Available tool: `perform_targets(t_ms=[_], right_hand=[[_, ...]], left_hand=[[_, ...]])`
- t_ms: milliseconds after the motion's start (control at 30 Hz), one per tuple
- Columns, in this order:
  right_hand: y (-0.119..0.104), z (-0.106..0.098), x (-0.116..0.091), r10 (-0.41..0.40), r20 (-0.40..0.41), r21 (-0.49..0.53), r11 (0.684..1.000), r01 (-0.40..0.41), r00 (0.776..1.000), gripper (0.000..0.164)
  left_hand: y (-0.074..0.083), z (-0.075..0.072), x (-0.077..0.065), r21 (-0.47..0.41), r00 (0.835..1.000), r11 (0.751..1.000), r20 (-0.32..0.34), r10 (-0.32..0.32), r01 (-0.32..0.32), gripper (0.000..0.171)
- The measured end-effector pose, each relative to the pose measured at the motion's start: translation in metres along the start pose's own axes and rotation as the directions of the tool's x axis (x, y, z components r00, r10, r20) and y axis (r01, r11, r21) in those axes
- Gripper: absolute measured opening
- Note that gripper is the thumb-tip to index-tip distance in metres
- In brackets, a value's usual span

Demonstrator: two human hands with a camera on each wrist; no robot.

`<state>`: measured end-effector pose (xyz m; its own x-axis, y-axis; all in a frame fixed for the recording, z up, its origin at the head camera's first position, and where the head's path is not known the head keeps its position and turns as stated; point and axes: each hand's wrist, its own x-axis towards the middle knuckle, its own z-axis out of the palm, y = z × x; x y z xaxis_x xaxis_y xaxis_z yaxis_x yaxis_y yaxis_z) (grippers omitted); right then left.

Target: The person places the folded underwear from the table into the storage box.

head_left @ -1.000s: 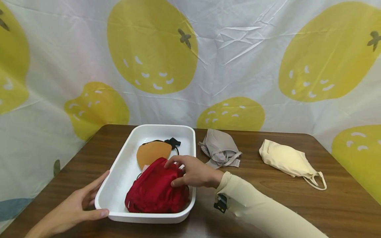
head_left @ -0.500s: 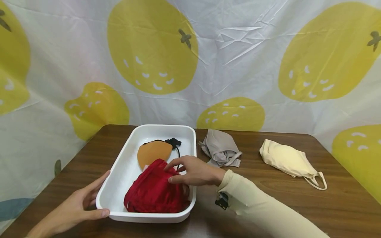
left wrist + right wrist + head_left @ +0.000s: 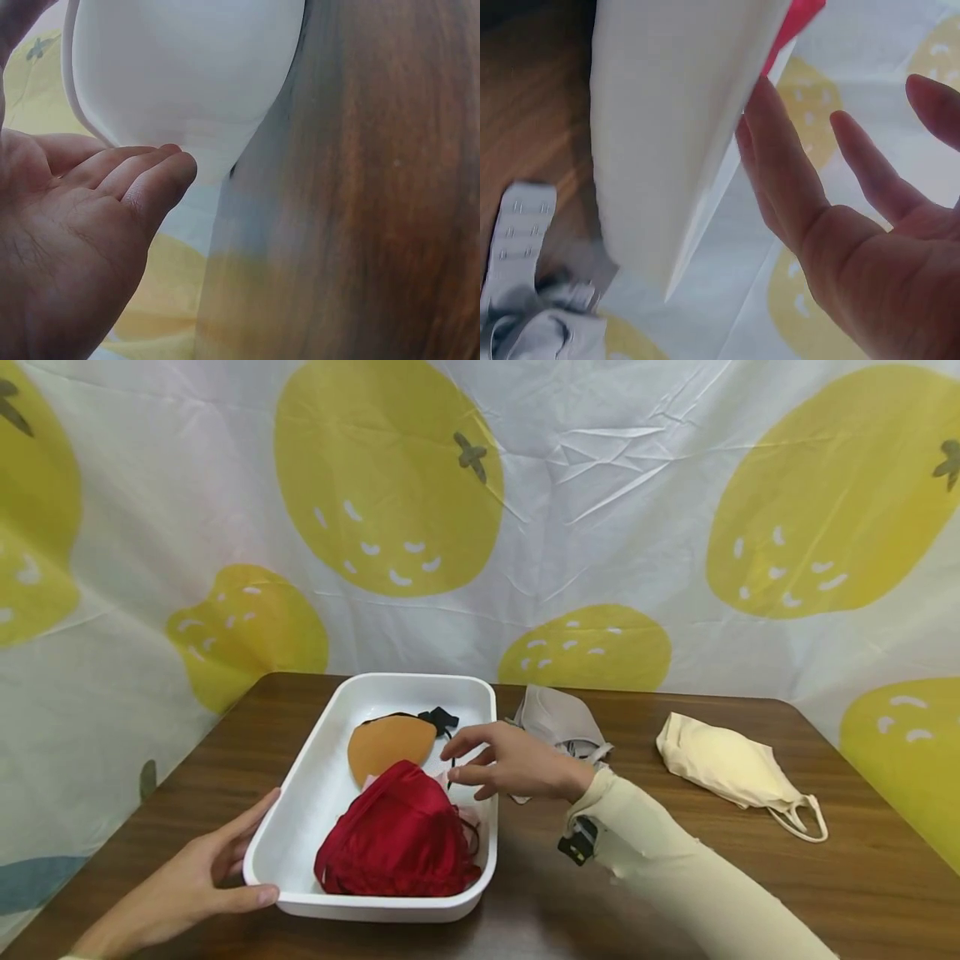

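I have the right hand (image 3: 517, 764) over the right rim of the white tray (image 3: 315, 814), fingers spread loosely and holding nothing; I can't tell whether a fingertip touches that rim. The left hand (image 3: 191, 877) is held wide around the tray's near left corner, thumb on the near side, fingers along the outer left wall.

Inside, I see the red garment (image 3: 397, 839) bunched against the near end, left of and below my right hand, with the orange garment (image 3: 390, 745) just beyond it. White floor shows along the left wall and at the far end.

Outside, I get a strip of wood left of the tray, up to the left edge of the surface (image 3: 633, 718). The grey garment (image 3: 558, 718) lies just right of the tray by the far edge, partly behind my hand. Wood separates it from the cream garment (image 3: 716, 760) near the far right corner, and more wood runs from there to the right edge.
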<state>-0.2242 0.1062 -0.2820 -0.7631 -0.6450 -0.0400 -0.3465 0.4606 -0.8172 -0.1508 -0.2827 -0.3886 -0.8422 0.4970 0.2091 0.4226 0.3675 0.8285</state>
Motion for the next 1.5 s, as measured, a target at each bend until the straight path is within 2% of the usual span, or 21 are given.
perform_targets(t_ms=[133, 233, 400, 500, 633, 733, 933, 1033, 1100, 1200, 1367, 1500], right_hand=[[0.005, -0.015, 0.001, 0.004, -0.096, 0.017, 1.0, -0.003, 0.995, 0.026], [0.011, -0.025, 0.001, 0.005, -0.221, -0.009, 1.0, -0.007, 0.975, 0.022], [0.025, -0.041, 0.004, 0.007, -0.409, 0.017, 1.0, 0.0, 0.913, 0.022], [0.037, -0.052, 0.005, 0.017, -0.468, 0.054, 0.998, 0.01, 0.884, 0.024], [0.055, -0.066, 0.006, 0.061, -0.537, 0.082, 0.996, -0.02, 0.842, 0.023], [0.069, -0.071, 0.006, 0.104, -0.593, 0.085, 0.994, -0.066, 0.798, 0.022], [0.095, -0.078, 0.002, 0.166, -0.696, 0.044, 0.981, -0.189, 0.698, 0.017], [0.105, -0.083, -0.003, 0.211, -0.714, 0.042, 0.965, -0.26, 0.667, 0.018], [0.112, -0.087, -0.006, 0.236, -0.717, 0.032, 0.951, -0.307, 0.656, 0.019], [0.121, -0.093, -0.01, 0.262, -0.71, -0.004, 0.927, -0.376, 0.654, 0.022], [0.133, -0.098, -0.013, 0.34, -0.665, -0.028, 0.878, -0.477, 0.665, 0.036], [0.135, -0.099, -0.011, 0.4, -0.619, -0.017, 0.853, -0.521, 0.676, 0.048]], left_hand=[[0.002, -0.001, 0.001, -0.004, 1.0, 1.0, 0.005, -0.025, 0.025, 0.1], [0.003, -0.001, 0.001, -0.013, 1.0, 1.0, 0.012, -0.027, 0.028, 0.1], [0.001, 0.0, 0.001, -0.015, 1.0, 1.0, 0.019, -0.015, 0.015, 0.1], [0.001, 0.0, 0.0, -0.017, 0.999, 0.999, 0.018, -0.031, 0.031, 0.1], [0.001, 0.0, 0.0, -0.021, 0.999, 0.999, 0.015, -0.034, 0.035, 0.1], [0.002, 0.0, -0.001, -0.027, 0.999, 0.999, 0.019, -0.045, 0.046, 0.1], [0.002, -0.002, -0.002, -0.052, 0.996, 0.995, 0.035, -0.078, 0.08, 0.101], [0.001, -0.001, -0.001, -0.061, 0.998, 0.997, 0.03, -0.049, 0.051, 0.1], [0.0, 0.0, -0.001, -0.06, 0.999, 0.998, 0.024, -0.027, 0.028, 0.1], [0.001, -0.001, 0.0, -0.036, 1.0, 0.999, 0.009, 0.002, -0.002, 0.1], [0.002, -0.001, 0.001, -0.047, 1.0, 0.999, 0.027, -0.01, 0.011, 0.101], [0.001, 0.0, 0.0, -0.043, 1.0, 0.999, 0.014, -0.012, 0.012, 0.101]])
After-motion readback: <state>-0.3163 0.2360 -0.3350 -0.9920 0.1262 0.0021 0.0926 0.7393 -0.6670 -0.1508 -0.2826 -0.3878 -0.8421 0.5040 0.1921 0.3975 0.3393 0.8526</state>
